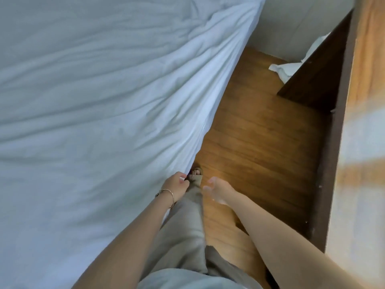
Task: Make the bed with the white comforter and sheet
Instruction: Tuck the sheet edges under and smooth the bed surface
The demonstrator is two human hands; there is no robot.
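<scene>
A wrinkled white comforter (93, 97) covers the bed, its edge hanging over the side. Beside it runs a wooden floor (260, 132), where a crumpled white cloth (285, 68) lies near a dark cabinet (312, 80).

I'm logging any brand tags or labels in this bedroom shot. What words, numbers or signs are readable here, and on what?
None can be read.
White comforter: plain fabric, no tag or print showing.
Bracelet on the left hand: no engraving can be made out.
White cloth on the wooden floor: no print visible.
Wooden furniture: bare, no label.
</scene>
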